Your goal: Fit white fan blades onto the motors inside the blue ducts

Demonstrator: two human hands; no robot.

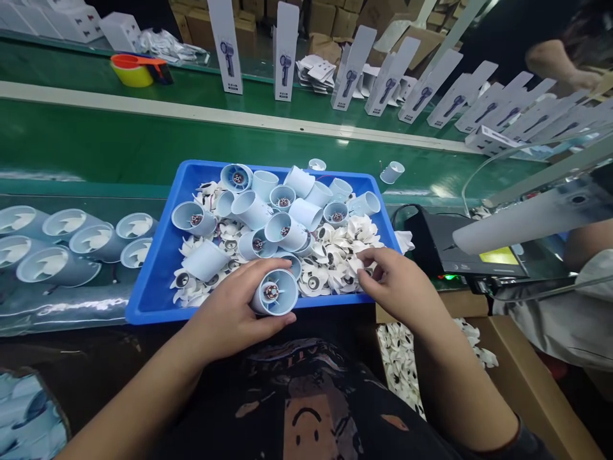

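Wrapped around one pale blue housing [274,292], my left grip [234,312] has fingers on its far side and thumb on its near side. Its open mouth is turned up toward me, showing a small coppery motor in the middle. I have it at six o'clock of the blue tray [152,265], over the near rim. My right grip [400,281] is partly open at four o'clock, thumb and forefinger apart, the fingertips at the white fan wheels [335,252]; whether they touch one, I cannot tell.

Other blue housings lie jumbled on the wheels, mostly from nine through twelve to two o'clock. Outside the tray, housings with white blades [96,239] lie on the desk [110,306] at nine. Beyond, a yellow roll [131,73] sits at ten to eleven, white cartons [283,54] stand from twelve to two, and a black device [450,243] with a lit yellow display is at three.
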